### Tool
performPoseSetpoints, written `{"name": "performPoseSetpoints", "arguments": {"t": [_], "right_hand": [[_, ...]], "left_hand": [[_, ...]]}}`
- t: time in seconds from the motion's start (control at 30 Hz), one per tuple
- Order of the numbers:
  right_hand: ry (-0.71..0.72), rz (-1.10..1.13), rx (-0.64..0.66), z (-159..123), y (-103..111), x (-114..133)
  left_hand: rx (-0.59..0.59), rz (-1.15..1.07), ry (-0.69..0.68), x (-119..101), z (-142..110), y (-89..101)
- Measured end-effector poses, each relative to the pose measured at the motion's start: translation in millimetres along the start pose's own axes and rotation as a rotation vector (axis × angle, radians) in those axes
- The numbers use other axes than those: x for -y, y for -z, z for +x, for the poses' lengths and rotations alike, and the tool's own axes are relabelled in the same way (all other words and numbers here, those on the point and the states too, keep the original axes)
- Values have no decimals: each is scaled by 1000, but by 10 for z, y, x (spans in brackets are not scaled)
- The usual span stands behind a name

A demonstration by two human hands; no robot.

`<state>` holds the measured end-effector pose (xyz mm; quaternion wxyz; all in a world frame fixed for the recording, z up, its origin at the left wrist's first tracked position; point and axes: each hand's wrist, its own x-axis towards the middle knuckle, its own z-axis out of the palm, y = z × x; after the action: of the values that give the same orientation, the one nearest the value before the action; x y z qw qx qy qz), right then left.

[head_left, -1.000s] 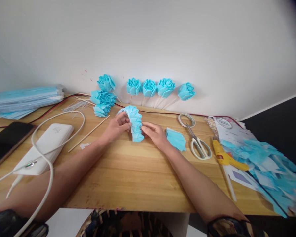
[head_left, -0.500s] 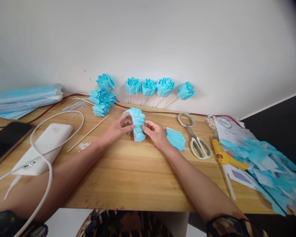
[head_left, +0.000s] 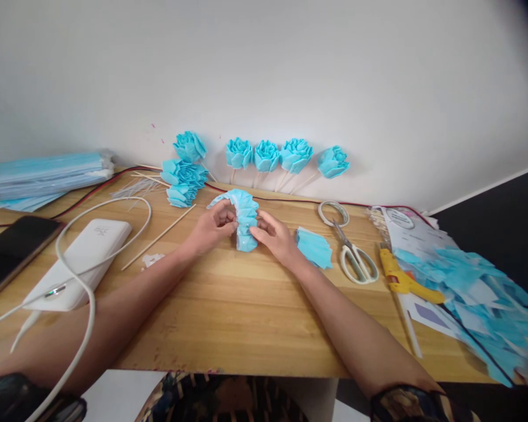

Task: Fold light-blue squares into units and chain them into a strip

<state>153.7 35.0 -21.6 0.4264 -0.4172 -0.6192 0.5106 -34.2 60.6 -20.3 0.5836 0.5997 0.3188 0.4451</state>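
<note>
Between my hands is a pleated strip of light blue fabric (head_left: 245, 218), ruffled and curving over to the left at its top. My left hand (head_left: 215, 225) grips it from the left, the thumb on its near face and the fingers curled behind. From the other side my right hand (head_left: 275, 234) pinches its edge with thumb and fingers. A small stack of blue fabric pieces (head_left: 314, 247) lies just right of my right hand. To the left of my left hand, a thin wooden stick (head_left: 158, 237) rests on the table.
Blue fabric flowers (head_left: 266, 156) on sticks lean along the wall; more flowers (head_left: 182, 174) lie left. Scissors (head_left: 357, 258), a tape roll (head_left: 333, 214), a yellow glue gun (head_left: 407, 281) and blue scraps (head_left: 488, 299) are right. A white power bank (head_left: 83, 264) with cable and a phone (head_left: 15, 252) are left.
The strip's upper end reaches a little farther left over my left hand. My right fingers have shifted slightly along its edge. Both hands keep their hold.
</note>
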Motion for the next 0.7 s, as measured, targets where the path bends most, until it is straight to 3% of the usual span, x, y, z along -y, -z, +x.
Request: {"name": "performPoseSetpoints", "arguments": {"t": [0.47,0.7], "right_hand": [[9,-49,5,7,-58,15],[38,-99,-25,5,-57,41]], "left_hand": [[39,14,-20,16,-12,-29],[115,14,57,-49,-45,-37]]}}
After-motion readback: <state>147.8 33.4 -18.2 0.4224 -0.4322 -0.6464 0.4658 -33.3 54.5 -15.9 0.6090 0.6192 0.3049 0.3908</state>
